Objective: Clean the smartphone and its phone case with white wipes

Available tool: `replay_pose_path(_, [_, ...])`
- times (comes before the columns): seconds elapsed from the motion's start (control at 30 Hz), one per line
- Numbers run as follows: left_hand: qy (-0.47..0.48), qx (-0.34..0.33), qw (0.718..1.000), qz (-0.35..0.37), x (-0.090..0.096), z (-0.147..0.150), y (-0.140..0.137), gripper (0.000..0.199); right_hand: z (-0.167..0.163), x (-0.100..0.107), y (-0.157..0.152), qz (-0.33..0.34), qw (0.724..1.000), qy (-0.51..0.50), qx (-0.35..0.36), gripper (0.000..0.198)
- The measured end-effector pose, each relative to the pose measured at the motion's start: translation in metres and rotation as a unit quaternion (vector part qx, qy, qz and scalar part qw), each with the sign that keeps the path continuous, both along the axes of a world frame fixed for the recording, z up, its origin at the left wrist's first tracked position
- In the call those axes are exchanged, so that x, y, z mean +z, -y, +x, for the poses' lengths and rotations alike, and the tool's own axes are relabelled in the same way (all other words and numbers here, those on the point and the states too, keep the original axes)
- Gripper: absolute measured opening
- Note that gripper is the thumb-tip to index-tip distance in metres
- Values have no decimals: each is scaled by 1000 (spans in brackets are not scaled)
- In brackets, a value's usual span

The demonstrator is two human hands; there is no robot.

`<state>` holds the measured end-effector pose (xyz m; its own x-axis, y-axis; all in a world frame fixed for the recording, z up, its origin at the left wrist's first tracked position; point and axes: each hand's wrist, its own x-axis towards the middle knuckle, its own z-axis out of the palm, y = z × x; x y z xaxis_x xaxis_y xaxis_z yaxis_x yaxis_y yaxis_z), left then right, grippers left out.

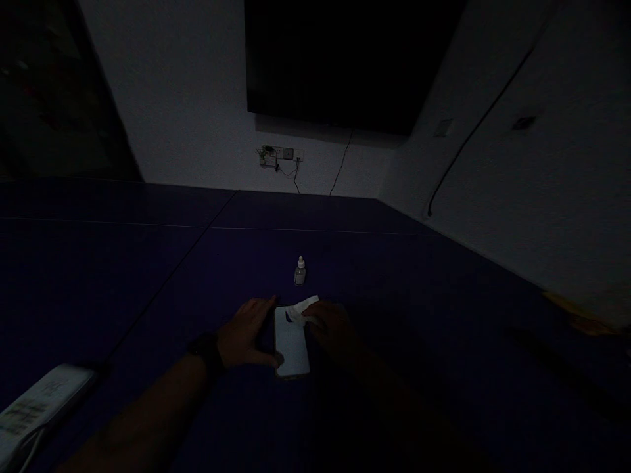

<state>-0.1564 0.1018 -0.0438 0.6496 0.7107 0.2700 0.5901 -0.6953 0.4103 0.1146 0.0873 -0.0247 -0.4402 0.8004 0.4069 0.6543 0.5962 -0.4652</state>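
Phone (292, 351) | left grip (241, 335) apart, right grip (331, 326) clamped on white tissue (307, 305) | seamed purple surface (374, 269) | black screen (345, 59), upper centre

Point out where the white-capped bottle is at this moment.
In the head view, the white-capped bottle is slightly left of and below centre, on the dark purple surface, just beyond the phone and the white tissue in the right hand.

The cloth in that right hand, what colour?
The cloth is white; the head view shows it best.
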Motion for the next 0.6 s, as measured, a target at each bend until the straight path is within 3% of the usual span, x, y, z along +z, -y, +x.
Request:
replay_pose_path(0.07, [-32, -17, 999, -7, -2, 0, -1, 142, -2, 3, -4, 27, 998, 50, -36, 22])
replay_pose_path(0.17, [-57, -29, 998, -8, -3, 0, -1, 155, -8, 9, -4, 34, 987, 150, -41, 19])
replay_pose_path(0.37, [-46, -35, 998, 7, -2, 3, 3, 153, -14, 12, -1, -14, 963, 267, 31, 55])
replay_pose_path(0.6, [-25, -31, 999, 17, -6, 6, 4, 153, -25, 15, -2, 4, 957, 286, 44, 59])
